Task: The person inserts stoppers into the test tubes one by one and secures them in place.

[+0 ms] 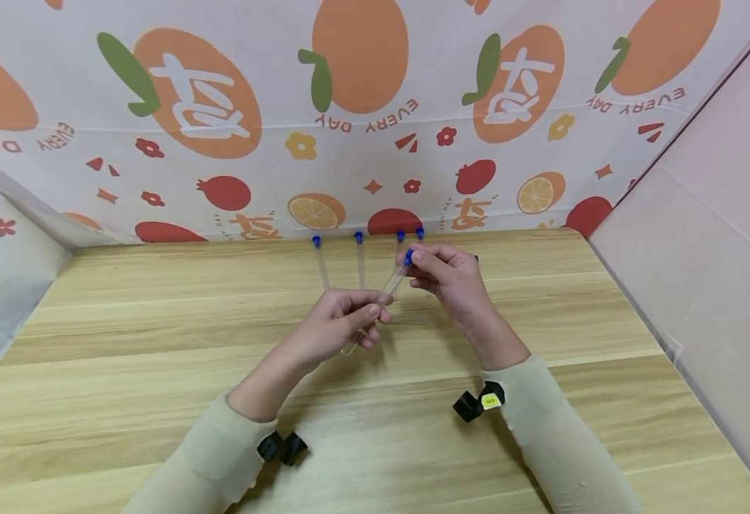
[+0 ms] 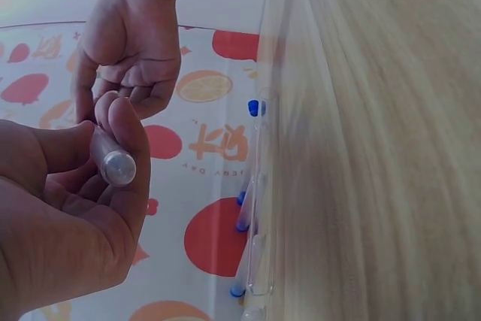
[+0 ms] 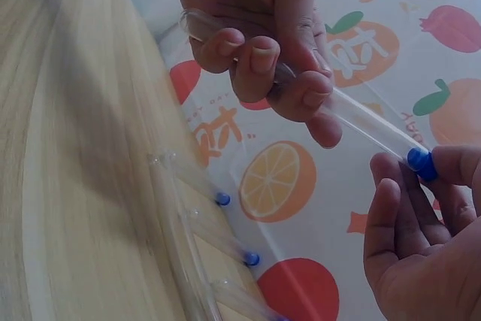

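Note:
A clear test tube (image 1: 392, 285) is held up at a slant between the two hands, above the table. My left hand (image 1: 342, 321) grips its lower body between thumb and fingers, the rounded end (image 2: 119, 168) poking out past them in the left wrist view. At the upper end sits a blue stopper (image 3: 422, 163), which my right hand (image 1: 454, 282) pinches between thumb and fingers. In the right wrist view the tube runs from the left fingers straight to the stopper.
Several stoppered tubes (image 1: 360, 263) lie at the table's back edge, blue stoppers toward the wall cloth (image 1: 362, 157). Another clear tube (image 3: 180, 238) lies crosswise by their rounded ends. Wood tabletop (image 1: 375, 457) extends in front. White sheets (image 1: 721, 235) hang at both sides.

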Tool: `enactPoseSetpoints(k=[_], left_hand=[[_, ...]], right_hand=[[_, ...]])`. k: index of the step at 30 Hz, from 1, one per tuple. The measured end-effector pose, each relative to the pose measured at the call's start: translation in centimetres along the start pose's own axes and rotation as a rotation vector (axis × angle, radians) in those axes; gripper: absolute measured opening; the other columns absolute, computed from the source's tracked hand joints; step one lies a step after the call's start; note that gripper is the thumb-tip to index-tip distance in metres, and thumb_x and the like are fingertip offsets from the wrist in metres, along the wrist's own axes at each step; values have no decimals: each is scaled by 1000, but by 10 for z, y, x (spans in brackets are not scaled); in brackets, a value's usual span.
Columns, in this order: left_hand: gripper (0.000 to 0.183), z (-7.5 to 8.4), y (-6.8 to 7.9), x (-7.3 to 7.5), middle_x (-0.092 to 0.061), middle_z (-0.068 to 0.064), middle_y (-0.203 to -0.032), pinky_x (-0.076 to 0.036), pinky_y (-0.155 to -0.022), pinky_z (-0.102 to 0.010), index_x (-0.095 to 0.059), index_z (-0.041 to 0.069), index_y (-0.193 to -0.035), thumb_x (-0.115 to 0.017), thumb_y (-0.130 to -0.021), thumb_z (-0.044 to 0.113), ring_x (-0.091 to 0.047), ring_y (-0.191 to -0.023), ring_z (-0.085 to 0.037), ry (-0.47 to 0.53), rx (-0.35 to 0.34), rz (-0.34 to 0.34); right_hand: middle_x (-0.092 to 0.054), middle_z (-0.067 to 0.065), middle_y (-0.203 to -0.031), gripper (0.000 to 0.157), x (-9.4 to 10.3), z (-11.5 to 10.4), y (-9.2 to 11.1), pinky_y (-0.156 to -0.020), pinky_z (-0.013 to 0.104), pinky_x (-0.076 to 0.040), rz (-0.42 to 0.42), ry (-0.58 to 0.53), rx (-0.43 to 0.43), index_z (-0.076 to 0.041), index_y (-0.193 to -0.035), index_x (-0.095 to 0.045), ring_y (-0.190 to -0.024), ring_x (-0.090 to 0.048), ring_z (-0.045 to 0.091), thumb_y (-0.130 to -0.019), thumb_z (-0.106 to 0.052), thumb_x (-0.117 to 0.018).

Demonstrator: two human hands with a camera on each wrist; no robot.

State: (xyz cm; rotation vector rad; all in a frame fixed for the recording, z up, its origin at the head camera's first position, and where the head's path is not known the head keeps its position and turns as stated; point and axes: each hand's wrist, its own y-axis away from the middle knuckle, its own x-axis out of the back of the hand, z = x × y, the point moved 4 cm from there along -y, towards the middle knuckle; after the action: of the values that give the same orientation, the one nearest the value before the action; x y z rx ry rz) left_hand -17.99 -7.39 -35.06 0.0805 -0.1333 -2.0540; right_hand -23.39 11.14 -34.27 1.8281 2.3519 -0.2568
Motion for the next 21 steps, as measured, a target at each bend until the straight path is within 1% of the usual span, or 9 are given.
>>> enactPoseSetpoints(k=[6, 14, 17, 21], left_hand=[[32, -3, 2, -3, -70, -6, -95, -58, -63, -24, -59, -8, -130, -48, -105, 8, -61, -70, -12, 7, -9, 32], [32, 1, 4, -7, -68, -4, -90, -58, -65, -26, -59, -10, -130, -47, -105, 6, -61, -68, -11, 42, -26, 73], [32, 2, 5, -9, -67, -4, -89, -58, -63, -26, -59, -11, -129, -47, -105, 6, -60, -66, -11, 52, -28, 78], [31, 4, 5, -10, -65, -4, -88, -55, -61, -24, -60, -11, -128, -47, -105, 6, -57, -65, -11, 49, -40, 72]], right_hand=[[-77, 2, -98, 12, -2, 3, 3, -76, 24, -57, -14, -48, 14, -8, -103, -70, -90, -72, 14, -99, -18, -63], [-77, 2, -95, 14, -7, 3, 4, -75, 23, -57, -9, -81, 33, -8, -91, -66, -91, -72, 15, -100, -17, -61], [-77, 2, -94, 13, -9, 1, 5, -74, 24, -57, 4, -58, 52, -9, -89, -67, -91, -73, 16, -99, -15, -62], [-77, 3, -92, 12, -12, -5, 7, -73, 26, -57, 30, 19, 111, -6, -88, -67, -97, -72, 20, -97, -13, -64]])
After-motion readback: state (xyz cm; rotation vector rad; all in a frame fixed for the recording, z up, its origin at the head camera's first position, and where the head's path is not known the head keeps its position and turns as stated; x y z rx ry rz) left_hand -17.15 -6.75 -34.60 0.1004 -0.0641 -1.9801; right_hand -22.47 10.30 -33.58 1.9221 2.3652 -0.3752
